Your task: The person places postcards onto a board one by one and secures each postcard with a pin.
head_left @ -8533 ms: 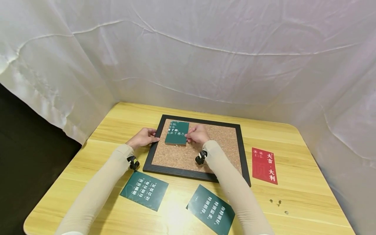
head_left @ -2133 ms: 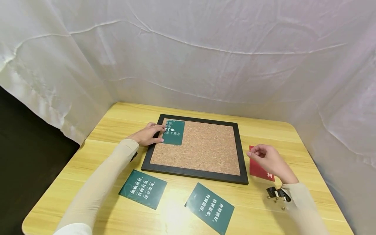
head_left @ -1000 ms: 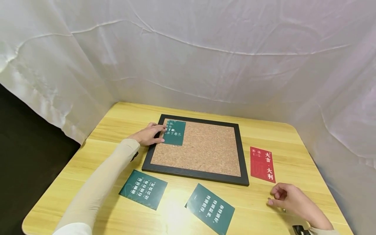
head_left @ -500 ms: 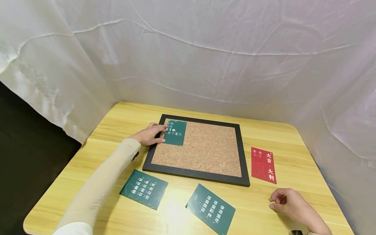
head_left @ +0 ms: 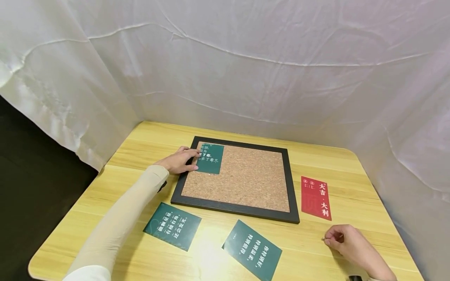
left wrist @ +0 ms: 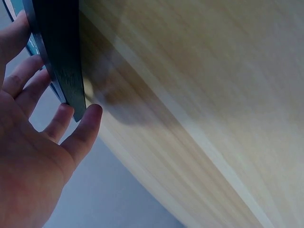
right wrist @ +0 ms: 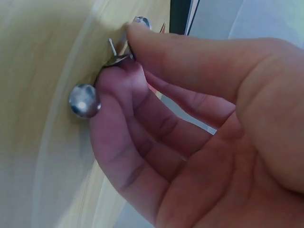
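My left hand [head_left: 178, 161] lies across the left edge of a black-framed cork board [head_left: 253, 179]. Its fingertips rest on a green printed card [head_left: 211, 166] at the board's upper left. In the left wrist view, loosely spread fingers [left wrist: 29, 78] reach over the dark frame [left wrist: 59, 57]. At the table's right side, my right hand [head_left: 353, 246] pinches a metal thumbtack [right wrist: 119, 60] between thumb and forefinger, its pin [right wrist: 112, 46] sticking out. Close by in the right wrist view are a second domed thumbtack [right wrist: 84, 100] and another [right wrist: 141, 20], partly behind the thumb.
Two more green cards lie in front of the board, one on the left [head_left: 172, 226] and one in the middle [head_left: 252, 250]. A red card [head_left: 316, 198] lies right of the board. White cloth [head_left: 246, 78] hangs behind the wooden table [head_left: 351, 168].
The right hand has left the card on the board, passed over the red card and come down at the thumbtacks, where one is now pinched. The left hand moved from the frame onto the card.
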`<state>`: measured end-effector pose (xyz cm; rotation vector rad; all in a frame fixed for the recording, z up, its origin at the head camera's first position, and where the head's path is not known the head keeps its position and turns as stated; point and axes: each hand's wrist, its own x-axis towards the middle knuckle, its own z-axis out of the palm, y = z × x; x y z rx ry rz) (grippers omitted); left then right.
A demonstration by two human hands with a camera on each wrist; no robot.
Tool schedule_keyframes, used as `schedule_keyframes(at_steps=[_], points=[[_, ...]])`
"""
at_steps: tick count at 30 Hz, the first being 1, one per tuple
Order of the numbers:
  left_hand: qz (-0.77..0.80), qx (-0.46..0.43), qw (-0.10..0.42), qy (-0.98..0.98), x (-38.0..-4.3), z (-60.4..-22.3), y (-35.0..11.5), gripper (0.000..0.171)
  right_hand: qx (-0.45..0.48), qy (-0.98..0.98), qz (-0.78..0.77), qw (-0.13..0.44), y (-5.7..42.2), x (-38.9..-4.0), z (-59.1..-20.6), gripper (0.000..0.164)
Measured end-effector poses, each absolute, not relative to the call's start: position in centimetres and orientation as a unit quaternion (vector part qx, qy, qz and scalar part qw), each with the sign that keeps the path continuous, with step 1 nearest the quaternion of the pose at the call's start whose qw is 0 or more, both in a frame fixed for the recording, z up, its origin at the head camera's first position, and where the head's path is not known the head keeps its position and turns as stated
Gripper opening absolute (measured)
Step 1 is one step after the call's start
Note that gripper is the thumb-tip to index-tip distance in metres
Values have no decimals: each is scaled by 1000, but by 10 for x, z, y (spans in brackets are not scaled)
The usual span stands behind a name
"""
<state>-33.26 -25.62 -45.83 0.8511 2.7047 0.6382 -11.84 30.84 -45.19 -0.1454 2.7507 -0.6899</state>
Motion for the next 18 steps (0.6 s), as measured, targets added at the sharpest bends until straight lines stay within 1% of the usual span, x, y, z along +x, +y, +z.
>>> schedule_keyframes(at_steps=[6,18], points=[[221,288,123,924,-332,-457,-256,58,-29,958,-239,155,307,-122,-450,5],[213,286,124,926,-332,-457,-255,58,-82,956,-259,111,299,-131,-439,11]])
